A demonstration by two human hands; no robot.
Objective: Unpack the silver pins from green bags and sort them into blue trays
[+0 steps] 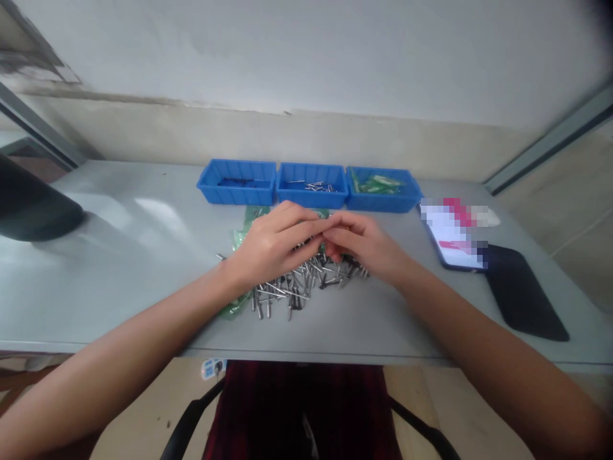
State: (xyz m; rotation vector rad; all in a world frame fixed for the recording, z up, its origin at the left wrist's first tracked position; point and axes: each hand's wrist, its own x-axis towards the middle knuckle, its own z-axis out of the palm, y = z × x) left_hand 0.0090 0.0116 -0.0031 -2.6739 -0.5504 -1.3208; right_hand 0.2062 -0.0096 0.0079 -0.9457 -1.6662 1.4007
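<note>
Silver blind rivets [290, 291] heap towards seven o'clock from the meeting left hand [272, 237] and right hand [368, 246]; I cannot tell either's grip; brushing could scatter them.

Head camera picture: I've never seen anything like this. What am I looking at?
There's no robot here. These are a person's bare hands, seen from a camera worn on the head, looking forward and down. On a grey table, the left hand and right hand meet at the fingers over loose metal pins, with green plastic alongside. I can't tell whether anything is held between them. Behind stand three blue bins in a row. At right lie a lit phone and a dark flat object.
</note>
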